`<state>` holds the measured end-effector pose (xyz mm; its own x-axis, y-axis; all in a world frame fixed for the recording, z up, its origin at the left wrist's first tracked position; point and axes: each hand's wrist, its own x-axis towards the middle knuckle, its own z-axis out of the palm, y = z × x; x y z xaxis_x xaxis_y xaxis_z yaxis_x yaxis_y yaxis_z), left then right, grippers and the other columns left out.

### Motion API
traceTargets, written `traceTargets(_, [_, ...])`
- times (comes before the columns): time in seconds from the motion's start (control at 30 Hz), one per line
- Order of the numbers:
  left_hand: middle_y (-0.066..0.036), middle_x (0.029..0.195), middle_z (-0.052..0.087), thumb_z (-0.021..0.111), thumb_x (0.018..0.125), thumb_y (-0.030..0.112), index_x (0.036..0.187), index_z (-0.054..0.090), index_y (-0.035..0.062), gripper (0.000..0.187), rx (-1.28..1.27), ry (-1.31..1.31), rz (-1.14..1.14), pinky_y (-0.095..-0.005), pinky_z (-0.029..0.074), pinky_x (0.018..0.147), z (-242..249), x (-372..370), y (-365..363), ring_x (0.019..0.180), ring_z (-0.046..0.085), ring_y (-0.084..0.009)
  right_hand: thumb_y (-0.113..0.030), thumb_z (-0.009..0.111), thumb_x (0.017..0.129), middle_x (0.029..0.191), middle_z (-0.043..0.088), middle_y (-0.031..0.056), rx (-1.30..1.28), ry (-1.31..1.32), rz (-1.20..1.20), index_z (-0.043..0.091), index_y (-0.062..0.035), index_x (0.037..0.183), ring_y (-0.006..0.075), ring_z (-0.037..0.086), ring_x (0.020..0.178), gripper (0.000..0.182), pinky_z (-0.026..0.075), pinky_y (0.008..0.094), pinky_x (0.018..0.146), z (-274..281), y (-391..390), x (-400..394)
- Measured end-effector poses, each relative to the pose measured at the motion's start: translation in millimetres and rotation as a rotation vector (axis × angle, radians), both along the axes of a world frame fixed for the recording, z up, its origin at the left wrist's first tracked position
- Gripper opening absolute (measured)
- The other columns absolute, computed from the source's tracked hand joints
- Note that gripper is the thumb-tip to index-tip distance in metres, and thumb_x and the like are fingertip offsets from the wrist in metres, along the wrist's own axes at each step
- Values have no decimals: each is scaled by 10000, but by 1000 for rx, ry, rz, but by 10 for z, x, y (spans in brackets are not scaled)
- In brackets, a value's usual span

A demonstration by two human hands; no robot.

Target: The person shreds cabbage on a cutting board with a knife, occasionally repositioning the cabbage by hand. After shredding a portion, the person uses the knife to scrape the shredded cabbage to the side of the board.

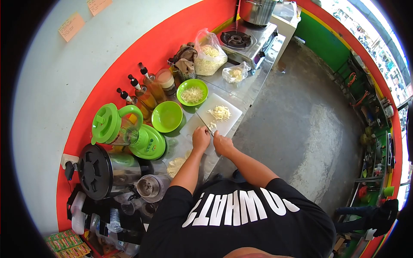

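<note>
My right hand (222,144) is closed around the handle of a knife (209,130), its thin blade pointing up and left over the white cutting board (230,103). Close beside the blade, my left hand (201,138) has its fingers curled; whatever they hold is hidden. A few pale cut strips (212,125) lie next to the blade. Farther up the board sits a heap of pale yellow strips (220,113). Left of the board stand a green bowl (167,117) with nothing visible in it and another green bowl (193,92) holding pale shreds.
A green blender (146,142), sauce bottles (144,95) and a glass jar (165,79) line the wall. Beyond are a bag of pale shreds (210,60), a small plastic bag (235,73) and a gas stove (249,41) with a pot (257,12). The counter edge runs along the right.
</note>
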<state>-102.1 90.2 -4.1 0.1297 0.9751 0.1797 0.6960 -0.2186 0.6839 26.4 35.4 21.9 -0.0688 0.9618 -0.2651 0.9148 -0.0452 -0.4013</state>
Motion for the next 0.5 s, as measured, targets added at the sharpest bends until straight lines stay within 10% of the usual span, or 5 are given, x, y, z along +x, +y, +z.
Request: traceTargets(0.5, [-235,826,651,578,807,29,797,655,-13,88,-26,-22,-13,-513,502,742,14,-6,34,827,629,-438,-62,523,923,939,712,283,-59,16,24,439,12,1039,421,721,900,160,561,516,769,70,-9,-35])
